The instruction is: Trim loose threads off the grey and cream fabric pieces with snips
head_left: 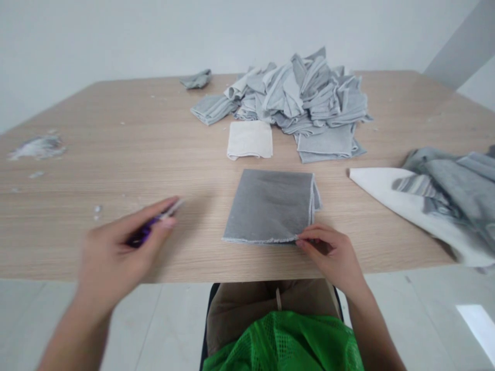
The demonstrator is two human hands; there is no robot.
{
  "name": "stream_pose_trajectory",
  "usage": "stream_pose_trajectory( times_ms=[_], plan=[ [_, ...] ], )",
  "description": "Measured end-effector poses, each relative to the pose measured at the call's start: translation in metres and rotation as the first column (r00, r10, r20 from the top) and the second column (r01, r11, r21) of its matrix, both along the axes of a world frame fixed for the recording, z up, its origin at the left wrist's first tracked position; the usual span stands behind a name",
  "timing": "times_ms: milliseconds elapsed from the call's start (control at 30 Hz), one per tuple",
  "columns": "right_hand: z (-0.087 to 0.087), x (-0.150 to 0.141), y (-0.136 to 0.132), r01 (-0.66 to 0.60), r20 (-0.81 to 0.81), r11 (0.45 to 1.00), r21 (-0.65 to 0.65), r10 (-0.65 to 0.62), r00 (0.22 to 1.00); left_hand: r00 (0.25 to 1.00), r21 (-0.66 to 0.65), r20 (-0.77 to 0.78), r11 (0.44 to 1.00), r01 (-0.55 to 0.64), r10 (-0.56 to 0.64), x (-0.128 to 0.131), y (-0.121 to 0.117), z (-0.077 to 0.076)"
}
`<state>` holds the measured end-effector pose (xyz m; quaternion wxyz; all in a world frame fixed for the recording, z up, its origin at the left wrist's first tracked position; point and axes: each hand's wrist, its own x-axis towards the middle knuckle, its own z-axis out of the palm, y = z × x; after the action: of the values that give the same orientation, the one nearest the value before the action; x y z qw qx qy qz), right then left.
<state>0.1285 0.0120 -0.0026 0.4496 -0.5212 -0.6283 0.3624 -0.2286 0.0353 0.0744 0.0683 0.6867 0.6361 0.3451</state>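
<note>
A folded grey cloth (270,206) with pale stitched edges lies flat on the table in front of me. Its near right corner is pinched between the thumb and fingers of my right hand (328,252). Left of the cloth and apart from it, my left hand (124,247) is closed around small purple-handled thread snips (145,232). Their pale, narrow tips point away to the right and are blurred. Most of the handle is hidden by the fingers.
Behind the cloth are a folded cream cloth (250,139) and a large heap of grey cloths (309,98). A crumpled cloth (196,79) lies at the back. White sacking with grey fabric (460,180) sits at right. Thread scraps (38,147) lie on the wooden table (127,123) at left.
</note>
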Motion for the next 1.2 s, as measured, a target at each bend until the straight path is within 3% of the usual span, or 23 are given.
stream_pose_trajectory(
  times_ms=[67,133,267,533,1200],
  plan=[
    [0.002,0.0,0.0,0.009,-0.012,1.0,0.003,-0.009,1.0,0.973,-0.072,0.077,0.972,0.225,-0.219,0.054,-0.003,-0.003],
    [0.003,-0.001,0.0,0.016,-0.015,1.0,0.006,-0.016,1.0,0.91,-0.217,0.153,0.886,0.41,-0.384,0.095,-0.001,-0.008],
    [0.004,0.0,0.0,0.012,-0.009,1.0,0.007,-0.012,1.0,0.863,-0.355,0.194,0.787,0.505,-0.467,0.132,0.008,-0.018],
    [0.002,-0.001,0.0,0.015,0.006,1.0,0.007,-0.015,1.0,0.837,-0.436,0.142,0.726,0.532,-0.528,0.14,0.004,-0.025],
    [0.002,-0.001,-0.001,0.032,0.041,0.999,0.016,-0.033,0.999,0.798,-0.38,0.19,0.707,0.597,-0.571,0.14,0.002,-0.039]
  ],
)
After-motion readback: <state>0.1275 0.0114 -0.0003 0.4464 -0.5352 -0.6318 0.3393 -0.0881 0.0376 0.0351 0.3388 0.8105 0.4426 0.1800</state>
